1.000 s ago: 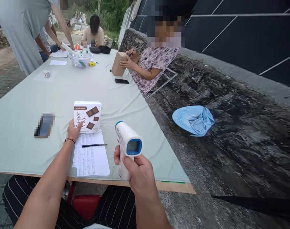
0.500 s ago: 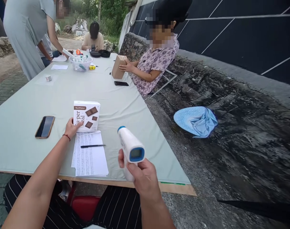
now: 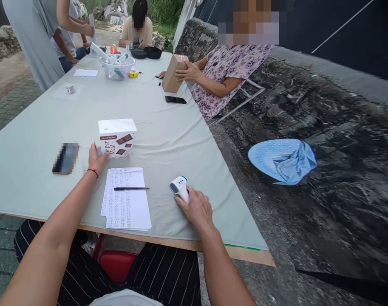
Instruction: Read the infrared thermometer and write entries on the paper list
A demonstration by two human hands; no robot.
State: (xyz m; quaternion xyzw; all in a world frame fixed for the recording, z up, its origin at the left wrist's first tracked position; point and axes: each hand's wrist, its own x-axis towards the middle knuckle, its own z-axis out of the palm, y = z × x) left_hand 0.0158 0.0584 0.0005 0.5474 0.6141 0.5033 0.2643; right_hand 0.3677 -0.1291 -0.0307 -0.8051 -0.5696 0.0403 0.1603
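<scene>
The white thermometer (image 3: 179,185) is at the bench's (image 3: 168,148) near side, its handle gripped by the right hand (image 3: 197,208). The left hand (image 3: 97,161), fingers loosely spread, touches the white carton's (image 3: 117,127) lower left corner; its contents are hidden. Beyond, a translucent basin (image 3: 112,73) holds bottles (image 3: 121,60); a co-worker's hand (image 3: 190,71) touches a cardboard box (image 3: 171,80).

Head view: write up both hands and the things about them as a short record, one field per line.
Left hand: spread, thumb at the lower left of the white NutriMotion box
Right hand: around the handle of the white thermometer
Between the forearms: written sheets, black pen lying across them
Left of the box: phone
Farther back: plastic basket
Co-worker's hand: on a brown carton
Right, beyond the table: blue hat
</scene>
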